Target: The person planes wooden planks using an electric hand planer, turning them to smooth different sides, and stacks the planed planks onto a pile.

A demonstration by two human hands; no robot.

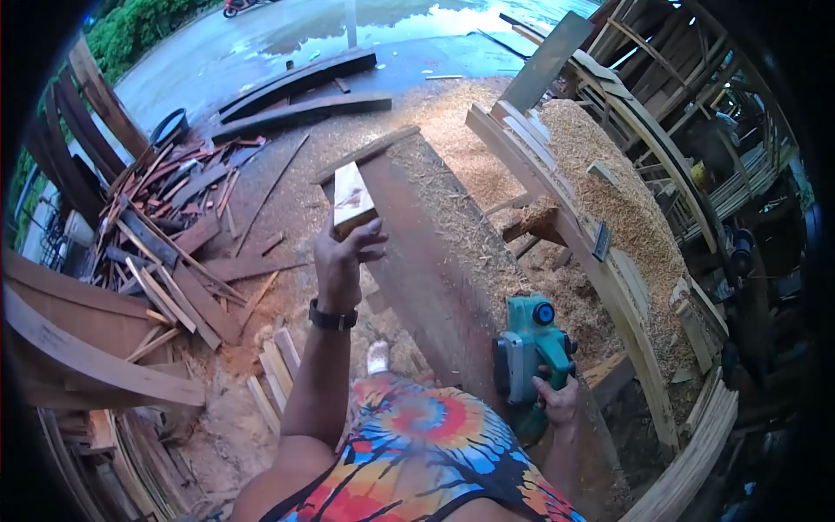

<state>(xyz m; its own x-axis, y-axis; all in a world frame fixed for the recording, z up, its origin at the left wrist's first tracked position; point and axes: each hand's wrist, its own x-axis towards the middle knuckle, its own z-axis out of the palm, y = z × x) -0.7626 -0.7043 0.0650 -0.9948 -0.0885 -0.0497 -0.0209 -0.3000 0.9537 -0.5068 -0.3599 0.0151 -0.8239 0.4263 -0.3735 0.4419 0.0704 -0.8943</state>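
My left hand (346,254), with a dark watch on the wrist, is raised over the left edge of the wooden workbench (417,235) and holds a short pale wood block (351,193) upright. My right hand (557,396) is closed around the handle of a teal electric planer (532,348), which rests on the near right part of the bench. Curled wood shavings (461,217) lie along the bench's right side.
Scrap wood (187,196) is heaped on the left. Dark beams (300,119) lie on the ground ahead. Right of the bench run a long timber (600,270) and a large sawdust pile (600,174). Curved boards (96,348) stand at the near left.
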